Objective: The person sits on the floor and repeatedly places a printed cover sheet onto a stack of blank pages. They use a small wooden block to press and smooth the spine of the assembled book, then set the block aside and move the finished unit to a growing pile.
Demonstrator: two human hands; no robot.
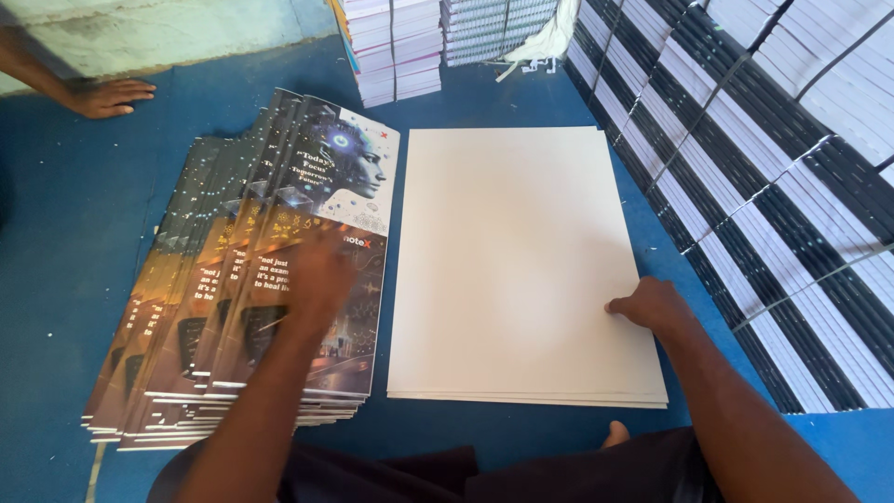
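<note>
My left hand (317,275) lies blurred on the top sheet of a fanned stack of dark printed covers (279,214) at the left; I cannot tell whether it grips a sheet. My right hand (649,305) rests with curled fingers on the right edge of a stack of blank white boards (512,251) lying flat on the blue floor (74,205). The two stacks lie side by side with a narrow gap between them.
Bundled stacks of notebooks (773,158) rise along the right side, and more stacks (396,42) stand at the back. Another person's hand (110,96) rests on the floor at the far left. My bare toe (615,433) shows near the front.
</note>
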